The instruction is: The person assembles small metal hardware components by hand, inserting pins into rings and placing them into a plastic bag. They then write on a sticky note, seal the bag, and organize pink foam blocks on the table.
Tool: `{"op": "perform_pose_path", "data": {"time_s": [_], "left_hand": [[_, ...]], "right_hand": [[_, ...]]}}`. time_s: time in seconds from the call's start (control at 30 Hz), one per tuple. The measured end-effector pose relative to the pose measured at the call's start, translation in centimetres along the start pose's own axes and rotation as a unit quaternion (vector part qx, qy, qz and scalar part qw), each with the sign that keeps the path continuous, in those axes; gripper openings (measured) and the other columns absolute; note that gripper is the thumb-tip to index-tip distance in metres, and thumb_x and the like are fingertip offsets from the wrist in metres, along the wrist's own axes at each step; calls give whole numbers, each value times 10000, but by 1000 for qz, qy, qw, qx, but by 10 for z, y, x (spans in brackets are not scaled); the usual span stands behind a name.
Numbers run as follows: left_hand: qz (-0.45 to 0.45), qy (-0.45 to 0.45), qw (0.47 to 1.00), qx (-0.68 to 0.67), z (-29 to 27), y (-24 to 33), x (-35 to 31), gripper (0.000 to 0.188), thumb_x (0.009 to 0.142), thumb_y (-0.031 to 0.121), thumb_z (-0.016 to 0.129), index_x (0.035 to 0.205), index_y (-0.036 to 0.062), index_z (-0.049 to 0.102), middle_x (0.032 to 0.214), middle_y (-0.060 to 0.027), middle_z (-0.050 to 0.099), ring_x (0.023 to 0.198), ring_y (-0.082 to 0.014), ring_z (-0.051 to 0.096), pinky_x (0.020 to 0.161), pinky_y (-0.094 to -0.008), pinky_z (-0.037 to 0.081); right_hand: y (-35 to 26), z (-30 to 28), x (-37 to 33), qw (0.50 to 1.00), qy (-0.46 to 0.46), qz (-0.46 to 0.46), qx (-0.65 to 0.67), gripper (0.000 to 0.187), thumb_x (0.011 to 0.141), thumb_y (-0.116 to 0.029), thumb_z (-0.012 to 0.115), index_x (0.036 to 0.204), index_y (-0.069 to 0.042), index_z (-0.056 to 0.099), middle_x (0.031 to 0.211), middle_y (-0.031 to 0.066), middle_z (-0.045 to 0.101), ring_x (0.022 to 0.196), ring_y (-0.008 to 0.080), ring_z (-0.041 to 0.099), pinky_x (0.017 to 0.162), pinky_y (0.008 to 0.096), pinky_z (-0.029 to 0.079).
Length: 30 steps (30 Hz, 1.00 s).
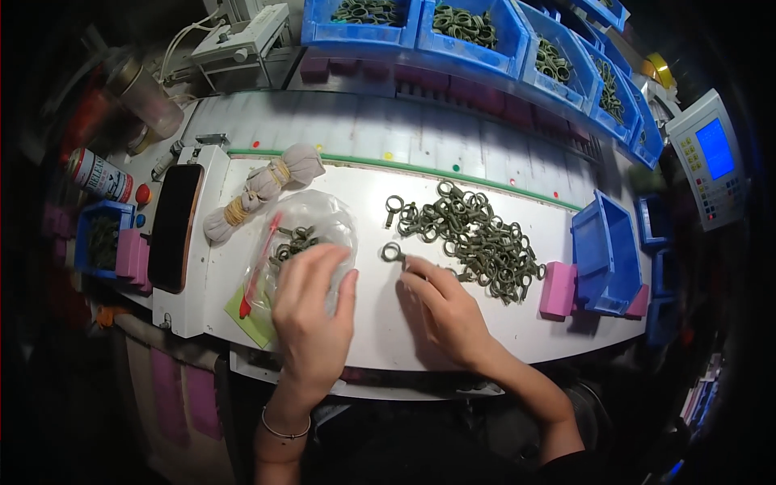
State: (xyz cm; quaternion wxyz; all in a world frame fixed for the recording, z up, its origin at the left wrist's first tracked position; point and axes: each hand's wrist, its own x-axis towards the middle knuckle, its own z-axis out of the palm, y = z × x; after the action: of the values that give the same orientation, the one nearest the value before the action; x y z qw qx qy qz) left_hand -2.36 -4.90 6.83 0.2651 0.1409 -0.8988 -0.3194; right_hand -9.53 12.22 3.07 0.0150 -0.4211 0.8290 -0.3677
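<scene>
A loose heap of dark green ring-shaped parts with short stems (477, 234) lies on the white worktop (388, 327). My right hand (453, 311) is at the heap's near left side, its thumb and fingertips pinched on the stem of one ring part (392, 252). Left of it, my left hand (311, 311) hovers over a clear plastic bag or dish (331, 212), fingers curved and thumb apart, with nothing seen in it. Several more ring parts (295, 241) lie in that clear plastic, partly hidden by this hand. A red stick-like tool (257, 271) lies along its left side.
A rubber-banded cloth bundle (263, 191) and a phone (176, 226) lie at the left. Blue bins of ring parts (469, 32) line the back. At the right stand a pink block (558, 289), a tilted blue bin (606, 255) and a control panel (711, 158). A spray can (101, 175) stands far left.
</scene>
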Motion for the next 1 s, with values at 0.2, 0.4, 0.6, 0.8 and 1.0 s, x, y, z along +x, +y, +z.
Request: {"op": "perform_pose_path", "data": {"time_s": [0.2, 0.4, 0.6, 0.8, 1.0], "left_hand": [[-17, -108, 991, -77, 31, 2, -12, 268, 802, -64, 573, 1057, 6, 614, 1069, -127, 570, 810, -265, 607, 679, -341, 495], [43, -140, 989, 20, 48, 0, -15, 271, 752, -64, 607, 1014, 6, 620, 1095, -110, 559, 880, -266, 554, 763, -353, 463], [11, -136, 991, 9, 49, -6, -23, 224, 747, -28, 639, 965, -7, 587, 978, -109, 527, 833, -273, 550, 720, -356, 466], [-20, -135, 991, -13, 49, -4, -26, 213, 761, -22, 624, 963, -12, 557, 920, -125, 501, 784, -291, 556, 680, -375, 468], [-29, -119, 992, -33, 54, -11, -30, 134, 813, 1, 603, 931, -22, 542, 855, -140, 510, 735, -285, 553, 643, -363, 456]], "right_hand": [[6, -28, -34, 987, 136, 76, 40, 286, 763, 102, 563, 1035, 22, 604, 1021, 166, 625, 853, 305, 611, 737, 342, 508], [6, -13, -38, 985, 155, 60, -55, 334, 751, 63, 581, 1085, 42, 578, 1035, 178, 581, 850, 322, 569, 721, 363, 487], [6, -5, -34, 983, 165, 52, -65, 387, 750, 61, 580, 1136, 47, 551, 1060, 187, 566, 829, 330, 551, 731, 371, 471], [3, 0, -43, 973, 164, 134, 95, 364, 766, 105, 541, 1126, 47, 548, 980, 176, 587, 800, 304, 546, 713, 356, 465], [7, -8, -43, 985, 145, 90, 7, 331, 746, 63, 612, 1071, 1, 597, 1028, 146, 565, 756, 248, 533, 643, 322, 471]]}}
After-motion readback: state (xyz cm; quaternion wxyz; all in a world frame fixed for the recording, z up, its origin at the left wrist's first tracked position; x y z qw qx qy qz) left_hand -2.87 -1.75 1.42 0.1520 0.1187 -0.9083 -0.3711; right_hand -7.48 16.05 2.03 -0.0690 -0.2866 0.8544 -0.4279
